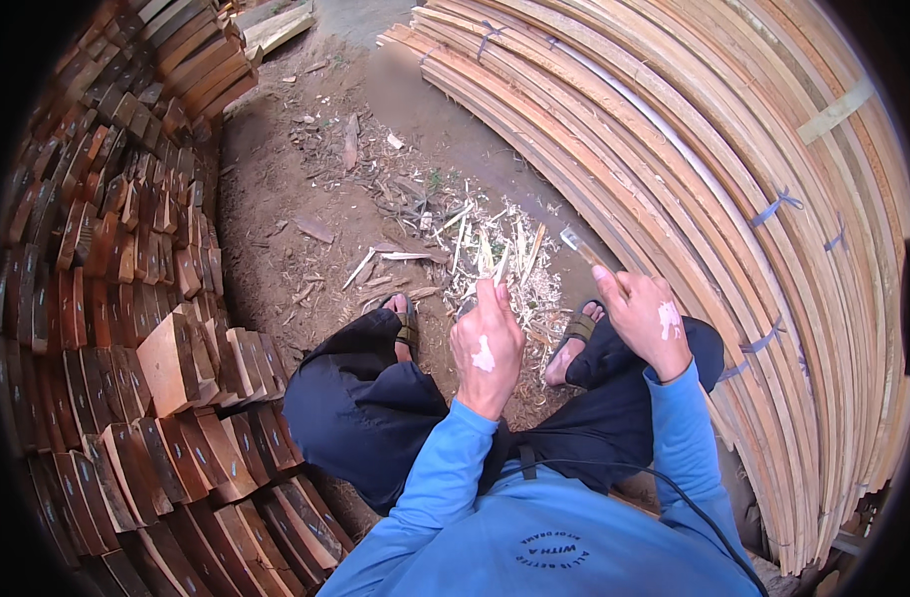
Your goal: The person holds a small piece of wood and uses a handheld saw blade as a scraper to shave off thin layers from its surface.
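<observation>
Right hand [649,316] curls around a flat tool [581,246] angled up-left over wood shavings [539,289], left hand [488,348] beside it, fingers curled, can't tell on what, near the sandals [578,326].

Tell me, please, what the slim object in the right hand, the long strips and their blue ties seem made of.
Slim object: perhaps smooth metal, from its pale shine. Long strips: bare, unfinished wood, showing grain. Blue ties: possibly matt plastic or cloth, thin and knotted.
</observation>
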Demonstrator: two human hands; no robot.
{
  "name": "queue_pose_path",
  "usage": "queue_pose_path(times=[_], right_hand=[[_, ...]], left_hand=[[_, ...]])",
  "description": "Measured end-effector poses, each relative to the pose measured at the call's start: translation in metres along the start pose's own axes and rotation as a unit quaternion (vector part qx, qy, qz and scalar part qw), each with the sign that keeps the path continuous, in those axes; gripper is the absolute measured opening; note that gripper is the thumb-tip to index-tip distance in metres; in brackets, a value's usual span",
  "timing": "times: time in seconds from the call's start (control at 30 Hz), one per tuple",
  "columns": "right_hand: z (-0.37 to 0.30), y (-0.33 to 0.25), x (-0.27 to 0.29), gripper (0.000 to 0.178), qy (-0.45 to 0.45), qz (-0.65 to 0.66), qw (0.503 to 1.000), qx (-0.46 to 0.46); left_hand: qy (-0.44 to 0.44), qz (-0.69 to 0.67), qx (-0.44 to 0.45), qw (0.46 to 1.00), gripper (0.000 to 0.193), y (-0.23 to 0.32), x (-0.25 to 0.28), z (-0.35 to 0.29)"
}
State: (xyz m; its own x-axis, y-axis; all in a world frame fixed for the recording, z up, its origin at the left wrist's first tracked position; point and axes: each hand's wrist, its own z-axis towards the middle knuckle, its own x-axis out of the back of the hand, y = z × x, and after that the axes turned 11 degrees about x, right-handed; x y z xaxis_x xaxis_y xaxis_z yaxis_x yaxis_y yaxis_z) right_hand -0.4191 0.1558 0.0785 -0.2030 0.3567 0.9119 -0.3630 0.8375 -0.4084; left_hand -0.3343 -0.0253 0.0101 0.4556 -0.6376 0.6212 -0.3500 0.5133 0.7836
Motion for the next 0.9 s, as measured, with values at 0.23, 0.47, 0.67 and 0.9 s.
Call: queue_pose_path(times=[0.23,0.47,0.67,0.9], right_hand=[[-0.024,-0.028,0.026,0.054,-0.107,-0.032,0.993,0.032],[-0.01,-0.025,0.014,0.057,-0.109,-0.073,0.991,0.024],[0.008,0.014,-0.011,0.062,-0.018,-0.044,0.998,-0.029],[-0.019,-0.036,0.028,0.055,-0.104,-0.032,0.994,0.009]], left_hand=[[0.018,0.032,-0.013,0.999,0.016,-0.001,-0.004,-0.002],[0.024,0.029,-0.014,0.999,0.016,-0.008,-0.012,0.0],[-0.003,-0.011,-0.033,0.999,0.019,0.009,-0.004,-0.008],[0.015,-0.003,0.005,1.0,0.02,-0.004,-0.007,0.001]])
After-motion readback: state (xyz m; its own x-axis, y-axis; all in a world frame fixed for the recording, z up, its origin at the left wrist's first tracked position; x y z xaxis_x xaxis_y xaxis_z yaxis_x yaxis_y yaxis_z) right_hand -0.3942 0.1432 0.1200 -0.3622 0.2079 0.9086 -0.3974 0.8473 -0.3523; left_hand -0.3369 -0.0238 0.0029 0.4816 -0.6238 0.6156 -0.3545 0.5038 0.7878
